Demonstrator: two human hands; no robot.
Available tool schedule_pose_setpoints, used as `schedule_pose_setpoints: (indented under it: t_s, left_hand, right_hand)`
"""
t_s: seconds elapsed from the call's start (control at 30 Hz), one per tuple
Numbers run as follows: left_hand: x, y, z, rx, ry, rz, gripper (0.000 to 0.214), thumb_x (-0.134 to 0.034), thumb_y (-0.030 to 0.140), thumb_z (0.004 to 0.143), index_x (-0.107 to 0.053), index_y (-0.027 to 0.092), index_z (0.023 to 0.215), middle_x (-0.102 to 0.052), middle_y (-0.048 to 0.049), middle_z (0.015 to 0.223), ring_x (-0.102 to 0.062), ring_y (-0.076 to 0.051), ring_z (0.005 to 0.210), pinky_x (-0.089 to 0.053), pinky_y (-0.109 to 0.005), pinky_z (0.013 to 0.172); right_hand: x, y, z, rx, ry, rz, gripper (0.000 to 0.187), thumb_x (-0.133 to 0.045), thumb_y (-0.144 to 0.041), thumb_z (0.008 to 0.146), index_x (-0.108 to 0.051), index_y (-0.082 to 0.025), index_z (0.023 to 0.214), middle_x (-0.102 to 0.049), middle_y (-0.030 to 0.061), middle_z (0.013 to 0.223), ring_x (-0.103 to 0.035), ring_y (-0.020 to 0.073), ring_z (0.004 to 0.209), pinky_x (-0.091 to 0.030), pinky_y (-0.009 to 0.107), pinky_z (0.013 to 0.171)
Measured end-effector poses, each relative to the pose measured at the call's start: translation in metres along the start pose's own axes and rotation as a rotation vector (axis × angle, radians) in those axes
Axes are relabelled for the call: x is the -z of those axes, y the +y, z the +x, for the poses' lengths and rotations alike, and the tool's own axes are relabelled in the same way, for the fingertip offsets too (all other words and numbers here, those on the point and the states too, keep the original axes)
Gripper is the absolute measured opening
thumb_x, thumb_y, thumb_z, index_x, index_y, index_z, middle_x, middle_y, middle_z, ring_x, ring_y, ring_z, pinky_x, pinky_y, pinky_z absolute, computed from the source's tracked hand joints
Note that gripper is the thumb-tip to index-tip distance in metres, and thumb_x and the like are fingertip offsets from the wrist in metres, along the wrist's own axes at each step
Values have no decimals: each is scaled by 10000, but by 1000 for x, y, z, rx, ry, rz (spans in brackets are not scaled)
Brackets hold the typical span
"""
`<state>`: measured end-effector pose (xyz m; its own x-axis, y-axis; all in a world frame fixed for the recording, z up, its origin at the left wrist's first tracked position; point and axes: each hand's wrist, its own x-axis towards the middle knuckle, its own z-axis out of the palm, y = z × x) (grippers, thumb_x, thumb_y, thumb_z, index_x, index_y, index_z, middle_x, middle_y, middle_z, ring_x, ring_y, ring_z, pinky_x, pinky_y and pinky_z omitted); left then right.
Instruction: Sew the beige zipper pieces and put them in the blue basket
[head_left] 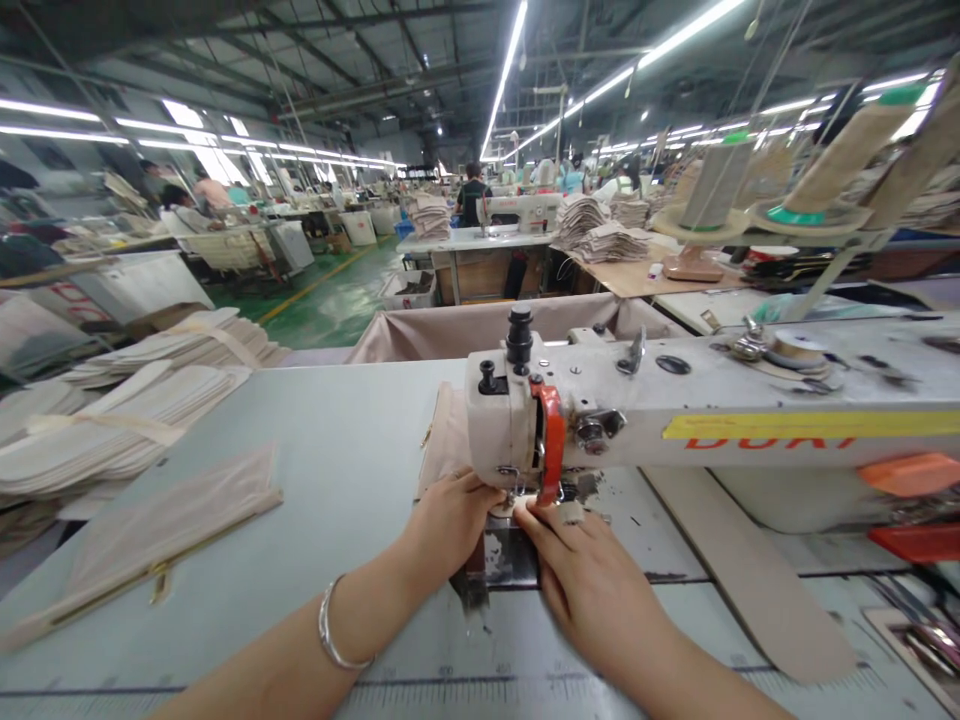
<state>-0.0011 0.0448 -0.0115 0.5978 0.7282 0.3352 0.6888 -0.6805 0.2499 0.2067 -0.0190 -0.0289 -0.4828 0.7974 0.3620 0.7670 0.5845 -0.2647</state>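
Grip of the left hand [450,525]: its fingers lie on the cloth [444,440], with the thumb side close to the needle area; whether they pinch it or only press, I cannot tell. Right hand [581,555] has its fingertips at the near edge of the work, just beside the orange guard [553,445]; its grip is partly hidden too, so I cannot tell if it is closed on anything. The cloth sits under and to the left of the sewing machine's [720,400] head, running back beyond the left hand. A metal plate [510,560] shows between the hands, and a bracelet [328,630] circles the left wrist.

On the left of the surface [337,420] lies a zippered piece [165,530], well apart from the hands; beyond it are stacked panels [135,400] with pale bands around them. A long round-ended panel [757,580] lies to the right of the right hand, partly beneath the machine's arm. Ruler [480,692] marks cross the near edge. Thread cones [720,185] stand behind the machine.
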Motion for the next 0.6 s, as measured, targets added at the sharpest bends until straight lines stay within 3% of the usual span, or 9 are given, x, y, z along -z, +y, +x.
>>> schedule_pose_setpoints:
  t_s: [0.27, 0.4, 0.53, 0.6]
  left_hand:
    - [0, 2, -4, -43, 22, -13, 267, -492, 64, 912, -710, 204, 977, -715, -42, 1053, -654, -200, 969, -534, -345, 899]
    - [3, 1, -5, 27, 3, -13, 286, -505, 55, 892, -723, 215, 984, -723, -32, 1045, -664, -202, 957, -544, -346, 882]
    - [8, -2, -4, 89, -2, -78, 240, -534, 140, 923, -729, 251, 1009, -719, -15, 1028, -661, -200, 946, -550, -339, 865]
    - [8, -5, -2, 79, 20, -81, 187, -567, 208, 927, -729, 256, 1006, -710, -23, 1025, -643, -219, 983, -538, -366, 903]
  right_hand:
    - [6, -6, 2, -10, -8, 7, 461, -485, -94, 896, -523, -187, 1346, -591, 100, 1218, -514, 258, 1113, -438, 453, 969]
    - [18, -8, -1, -12, -6, 39, 419, -497, -97, 904, -556, -211, 1303, -617, 79, 1173, -541, 225, 1105, -448, 419, 976]
    - [47, 20, -28, -157, 9, 92, 299, -469, -156, 947, -607, -247, 1197, -637, 39, 1125, -589, 175, 1040, -480, 335, 938]
    - [62, 47, -50, -313, 84, -49, 266, -437, -226, 974, -614, -230, 1172, -632, 63, 1108, -600, 209, 1016, -488, 379, 917]
